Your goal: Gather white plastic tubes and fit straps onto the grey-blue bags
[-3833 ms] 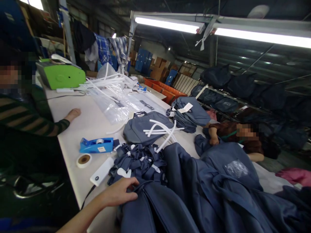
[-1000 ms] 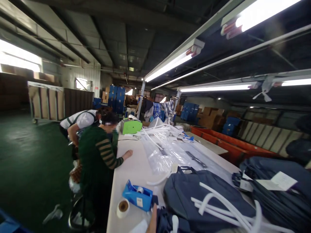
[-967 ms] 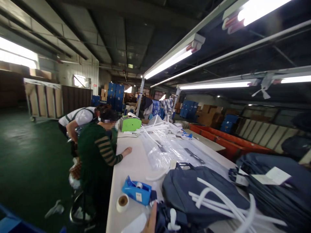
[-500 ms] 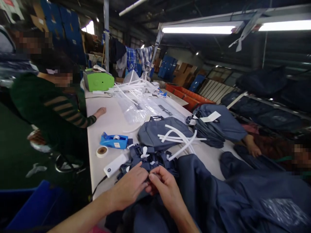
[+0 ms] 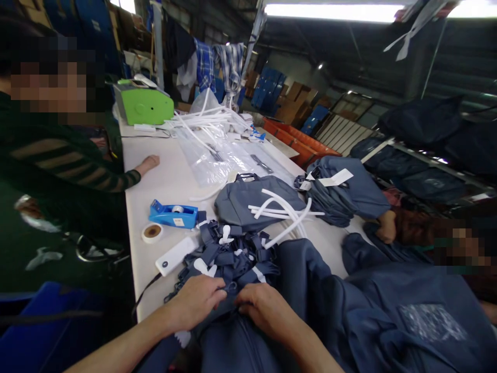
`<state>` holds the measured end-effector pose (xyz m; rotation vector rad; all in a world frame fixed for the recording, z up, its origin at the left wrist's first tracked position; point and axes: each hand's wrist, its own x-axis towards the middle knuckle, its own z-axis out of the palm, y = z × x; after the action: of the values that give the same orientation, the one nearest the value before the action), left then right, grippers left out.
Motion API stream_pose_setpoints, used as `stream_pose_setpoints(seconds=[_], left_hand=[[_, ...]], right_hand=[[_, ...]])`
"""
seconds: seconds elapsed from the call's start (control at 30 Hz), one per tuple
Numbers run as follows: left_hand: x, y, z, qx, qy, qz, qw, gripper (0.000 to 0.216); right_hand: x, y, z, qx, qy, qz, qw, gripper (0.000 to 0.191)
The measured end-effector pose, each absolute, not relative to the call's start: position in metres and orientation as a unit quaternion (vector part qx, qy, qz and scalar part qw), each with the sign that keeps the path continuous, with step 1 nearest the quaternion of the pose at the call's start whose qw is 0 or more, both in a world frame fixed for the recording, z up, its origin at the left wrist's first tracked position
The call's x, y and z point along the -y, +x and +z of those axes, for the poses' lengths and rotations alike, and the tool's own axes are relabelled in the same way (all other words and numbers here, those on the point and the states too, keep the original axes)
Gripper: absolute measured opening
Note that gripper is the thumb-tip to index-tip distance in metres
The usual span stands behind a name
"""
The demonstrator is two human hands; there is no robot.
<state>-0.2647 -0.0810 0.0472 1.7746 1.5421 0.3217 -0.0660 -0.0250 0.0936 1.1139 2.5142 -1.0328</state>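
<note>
In the head view a navy bag (image 5: 233, 342) with a zip lies right in front of me. My right hand (image 5: 267, 313) has its fingers curled over the bag's upper edge and grips the fabric. Just left of it, my left hand (image 5: 200, 300) is closed in a pinch; what sits between the fingers is too small to make out. A small dark hook (image 5: 232, 286) shows by its fingertips. Beyond both hands is a heap of navy straps (image 5: 240, 254) with buckles and white wrapped ends.
Left on the table are a blue tape dispenser (image 5: 174, 215), a tape roll (image 5: 151, 232) and a white power bank (image 5: 176, 255). White tubes (image 5: 287, 212) lie across another navy bag (image 5: 233, 202). More navy bags fill the right. Co-workers are at both sides; one person's hand (image 5: 149, 163) rests on the table.
My hands were together, fingers meeting over a small thing; now they are apart, with the right on the bag's edge. The view has tilted down, and the co-worker on the left leans nearer.
</note>
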Motion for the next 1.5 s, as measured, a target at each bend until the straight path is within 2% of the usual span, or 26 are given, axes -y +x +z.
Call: stream_pose_setpoints(seconds=[0.33,0.5,0.6,0.73,0.97,1.27,1.5], left_hand=[[0.087,-0.245,0.041,-0.607,0.742,0.032,0.283,0.036],[0.087,-0.251,0.03,-0.583,0.738,0.098,0.327,0.027],[0.089,-0.253,0.029,-0.58,0.727,0.129,0.345,0.022],[0.093,-0.244,0.034,-0.602,0.739,0.066,0.294,0.021],[0.095,-0.235,0.041,-0.595,0.757,0.049,0.264,0.022],[0.096,-0.244,0.025,-0.531,0.806,0.049,0.257,0.021],[0.1,-0.243,0.024,-0.551,0.791,0.076,0.253,0.012]], right_hand=[[0.02,-0.063,0.065,-0.863,0.365,-0.345,0.061,0.022],[0.022,-0.06,0.068,-0.868,0.356,-0.338,0.075,0.022],[0.021,-0.062,0.071,-0.847,0.383,-0.367,0.034,0.013],[0.022,-0.064,0.074,-0.797,0.382,-0.464,-0.055,0.025],[0.024,-0.065,0.069,-0.796,0.349,-0.489,-0.078,0.029],[0.02,-0.067,0.066,-0.782,0.366,-0.502,-0.035,0.018],[0.021,-0.066,0.072,-0.771,0.347,-0.532,-0.029,0.021]])
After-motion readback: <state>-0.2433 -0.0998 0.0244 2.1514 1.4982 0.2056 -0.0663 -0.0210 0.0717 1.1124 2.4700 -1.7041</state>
